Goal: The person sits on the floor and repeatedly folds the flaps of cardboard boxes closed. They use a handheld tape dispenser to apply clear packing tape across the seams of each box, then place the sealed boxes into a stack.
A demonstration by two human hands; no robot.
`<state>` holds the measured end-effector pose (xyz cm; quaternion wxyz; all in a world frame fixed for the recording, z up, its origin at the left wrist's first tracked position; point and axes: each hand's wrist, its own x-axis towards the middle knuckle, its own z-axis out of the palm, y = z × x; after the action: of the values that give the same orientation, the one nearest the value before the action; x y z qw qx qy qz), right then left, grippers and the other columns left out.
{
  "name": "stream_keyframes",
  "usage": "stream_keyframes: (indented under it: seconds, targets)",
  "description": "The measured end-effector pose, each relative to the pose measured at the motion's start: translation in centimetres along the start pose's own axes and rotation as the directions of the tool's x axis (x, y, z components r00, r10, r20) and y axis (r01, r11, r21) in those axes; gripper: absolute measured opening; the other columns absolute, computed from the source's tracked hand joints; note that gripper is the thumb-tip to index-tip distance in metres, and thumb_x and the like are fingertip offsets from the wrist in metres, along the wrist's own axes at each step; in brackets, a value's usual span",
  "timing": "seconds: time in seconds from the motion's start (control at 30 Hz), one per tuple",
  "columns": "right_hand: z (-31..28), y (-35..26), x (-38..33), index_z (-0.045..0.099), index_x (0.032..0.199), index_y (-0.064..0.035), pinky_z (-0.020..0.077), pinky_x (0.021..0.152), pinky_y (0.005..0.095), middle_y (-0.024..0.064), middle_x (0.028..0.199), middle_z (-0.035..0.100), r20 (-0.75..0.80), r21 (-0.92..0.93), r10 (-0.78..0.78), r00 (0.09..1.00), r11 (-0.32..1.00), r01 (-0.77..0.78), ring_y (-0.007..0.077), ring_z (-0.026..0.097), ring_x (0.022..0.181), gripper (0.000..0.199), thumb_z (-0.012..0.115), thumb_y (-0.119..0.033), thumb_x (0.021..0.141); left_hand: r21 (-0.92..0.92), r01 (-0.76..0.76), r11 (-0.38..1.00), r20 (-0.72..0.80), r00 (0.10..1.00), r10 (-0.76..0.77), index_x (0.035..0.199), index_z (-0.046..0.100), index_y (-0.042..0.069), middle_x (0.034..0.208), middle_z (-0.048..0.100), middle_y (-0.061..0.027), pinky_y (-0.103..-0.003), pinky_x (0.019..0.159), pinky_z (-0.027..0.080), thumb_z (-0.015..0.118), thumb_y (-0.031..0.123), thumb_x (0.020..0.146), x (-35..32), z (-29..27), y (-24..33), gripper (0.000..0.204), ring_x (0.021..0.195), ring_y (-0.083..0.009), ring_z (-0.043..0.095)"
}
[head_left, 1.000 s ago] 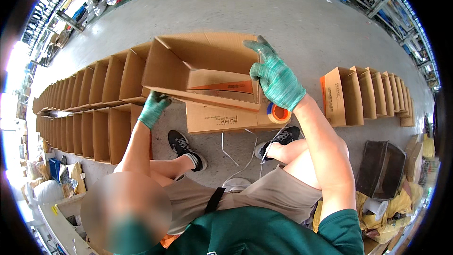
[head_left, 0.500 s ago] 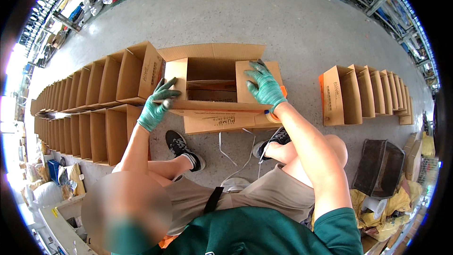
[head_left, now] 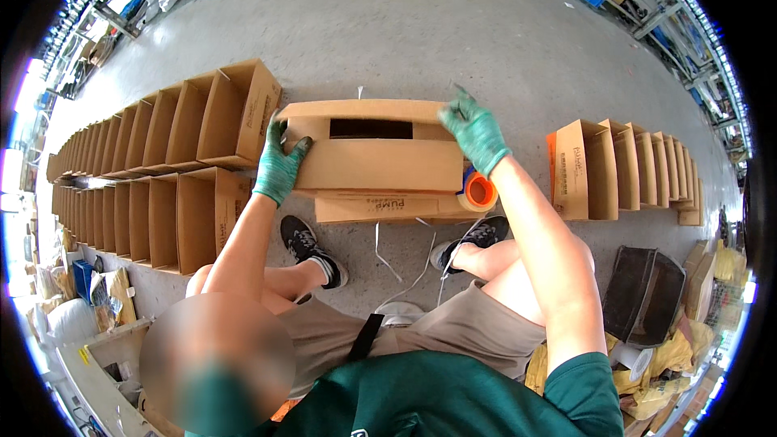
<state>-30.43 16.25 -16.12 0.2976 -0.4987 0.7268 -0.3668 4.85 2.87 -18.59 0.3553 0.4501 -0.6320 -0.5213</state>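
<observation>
A grey concrete floor [head_left: 388, 40] spreads beyond and around both hands. To the left of the left hand, a long double row of open-topped cardboard cartons [head_left: 194, 125] runs away from it; to the right of the right hand stands a shorter row of similar cartons [head_left: 573, 168]. Between the hands sits a cardboard carton [head_left: 387, 167], its front flap lying inward and its rear flap raised, with a dark slot between. Just beneath it, nearer the person, shows a printed cardboard piece [head_left: 368, 209]. A black plastic bin [head_left: 639, 295] lies beyond the right forearm. The left hand [head_left: 281, 166], in a green knit glove, rests open on the carton's left end, thumb spread from the fingers. The right hand [head_left: 477, 133], likewise gloved, touches the rear flap's right end with bent fingers; whether it pinches the cardboard, I cannot tell. Just below the right hand is an orange-cored tape roll [head_left: 481, 191].
</observation>
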Motion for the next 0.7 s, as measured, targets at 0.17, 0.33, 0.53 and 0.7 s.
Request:
stream_keyframes:
  seconds: [0.17,0.33,0.53,0.7]
  targets:
    - [2.4,0.3,-1.7,0.055,0.13,-0.0145,0.0479,0.104,0.0368,0.0157,0.163,0.013,-0.018,0.033,-0.058,0.998,0.998,0.059,0.0335,0.029,0.145,0.04,0.068,-0.02,0.092,0.213,-0.079,0.974,0.039,0.997,0.073,0.152,0.029,0.011,0.15,0.039,-0.0139,-0.035,0.115,0.03,0.058,0.024,0.1,-1.4,-0.8,0.1,0.061,0.134,-0.0241,0.04]
    - [2.9,-0.3,-1.7,0.05,0.136,-0.0124,0.0502,0.105,0.0383,0.0184,0.162,0.008,0.002,0.045,-0.054,0.999,0.998,0.054,0.036,0.028,0.145,0.052,0.072,-0.019,0.089,0.141,0.066,0.988,0.004,0.998,-0.067,0.152,0.035,0.012,0.154,0.038,-0.0096,-0.033,0.118,0.023,0.047,0.023,0.105,-2.0,-0.6,-0.1,0.05,0.14,-0.0213,0.035]
    - [3.8,0.3,-1.8,0.048,0.139,-0.0119,0.0481,0.106,0.0388,0.0163,0.162,0.01,-0.036,0.036,-0.096,0.995,0.995,0.097,0.0328,0.022,0.147,0.055,0.072,-0.017,0.089,0.292,-0.1,0.951,0.011,0.995,0.102,0.15,0.04,0.013,0.156,0.038,-0.0074,-0.03,0.117,0.025,0.05,0.012,0.102,-1.8,-1.0,-1.8,0.049,0.141,-0.0201,0.035]
    - [1.7,3.8,-0.7,0.047,0.139,-0.0106,0.0512,0.097,0.0421,0.0178,0.148,0.043,-0.091,-0.068,-0.1,0.991,0.993,0.094,0.0289,0.041,0.138,0.048,0.062,-0.022,0.095,0.214,0.022,0.976,-0.019,1.0,-0.018,0.148,0.042,0.013,0.151,0.044,-0.0089,-0.031,0.115,0.03,0.051,0.01,0.102,-2.0,-0.8,-1.2,0.047,0.136,-0.0207,0.042]
